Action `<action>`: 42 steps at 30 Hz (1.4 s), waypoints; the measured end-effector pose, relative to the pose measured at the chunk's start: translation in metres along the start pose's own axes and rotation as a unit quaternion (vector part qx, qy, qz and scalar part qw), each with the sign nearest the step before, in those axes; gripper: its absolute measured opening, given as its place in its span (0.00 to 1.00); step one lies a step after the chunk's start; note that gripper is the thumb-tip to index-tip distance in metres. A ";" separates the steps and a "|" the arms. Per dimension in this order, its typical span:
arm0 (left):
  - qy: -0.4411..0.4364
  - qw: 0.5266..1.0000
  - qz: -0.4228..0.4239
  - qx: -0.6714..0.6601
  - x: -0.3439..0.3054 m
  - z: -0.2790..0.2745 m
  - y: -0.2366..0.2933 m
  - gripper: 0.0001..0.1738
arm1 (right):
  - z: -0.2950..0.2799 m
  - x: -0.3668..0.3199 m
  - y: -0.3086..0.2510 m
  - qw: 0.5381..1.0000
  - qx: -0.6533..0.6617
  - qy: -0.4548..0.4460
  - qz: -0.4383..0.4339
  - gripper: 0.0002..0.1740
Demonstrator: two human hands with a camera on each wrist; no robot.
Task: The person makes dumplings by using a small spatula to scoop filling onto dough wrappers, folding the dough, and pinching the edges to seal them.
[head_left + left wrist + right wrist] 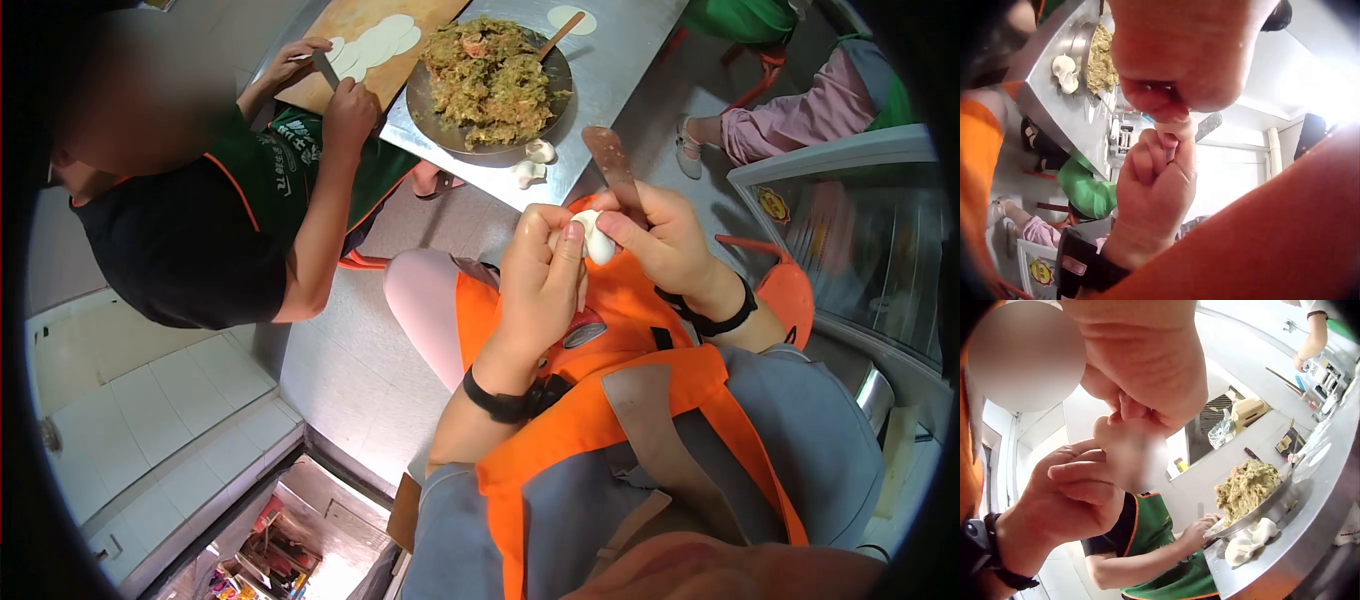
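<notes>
Over the lap, my left hand and right hand pinch a white dumpling between thumbs and fingers. A flat spatula is also held in the right hand, its blade sticking out past the fingers toward the table. In the left wrist view, the dough sits between the fingertips of both hands. From the right wrist the dumpling looks blurred. Two finished-looking dumplings lie on the metal table corner, just beyond my hands.
A wide pan heaped with chopped filling stands on the metal table, with a wooden handle in it. One round wrapper lies behind. At left another person handles wrappers on a wooden board.
</notes>
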State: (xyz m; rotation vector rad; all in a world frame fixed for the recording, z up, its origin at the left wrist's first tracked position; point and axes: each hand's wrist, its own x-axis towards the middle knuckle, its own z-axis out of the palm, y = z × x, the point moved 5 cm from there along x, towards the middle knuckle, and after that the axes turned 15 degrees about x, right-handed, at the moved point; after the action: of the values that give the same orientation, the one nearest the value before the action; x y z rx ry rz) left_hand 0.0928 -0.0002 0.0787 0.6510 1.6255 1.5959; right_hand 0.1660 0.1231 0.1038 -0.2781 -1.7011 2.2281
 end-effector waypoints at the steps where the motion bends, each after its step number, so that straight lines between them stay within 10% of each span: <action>1: -0.004 0.999 0.015 0.049 0.003 0.001 -0.003 0.08 | -0.003 0.000 0.003 1.000 0.009 -0.005 0.018 0.07; 15: 0.070 0.985 -0.061 0.145 0.045 -0.024 -0.027 0.15 | -0.083 0.095 0.095 0.930 -0.314 0.081 -0.174 0.08; 18: 0.063 0.986 -0.098 0.123 0.044 -0.032 -0.039 0.13 | -0.127 0.114 0.093 0.936 -0.204 0.283 -0.036 0.11; 20: 0.057 0.986 -0.108 0.111 0.045 -0.034 -0.046 0.12 | -0.179 0.152 0.093 0.864 -0.340 0.350 -0.128 0.15; 28: 0.025 0.986 -0.130 0.099 0.044 -0.022 -0.041 0.09 | -0.223 0.270 0.091 0.771 -0.569 0.286 -0.005 0.21; 37: 0.001 0.991 -0.114 0.068 0.044 -0.010 -0.053 0.10 | -0.234 0.242 0.090 0.819 -0.490 0.290 -0.077 0.24; 42: -0.034 0.988 -0.096 0.119 0.027 0.007 -0.046 0.09 | -0.223 0.268 0.088 0.798 -0.538 0.266 0.051 0.22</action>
State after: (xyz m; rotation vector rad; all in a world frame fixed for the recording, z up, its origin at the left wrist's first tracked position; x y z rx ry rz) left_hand 0.0895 0.0213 0.0298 0.6430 1.7866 1.2406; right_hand -0.0184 0.4016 -0.0302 -1.1292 -2.3756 0.7986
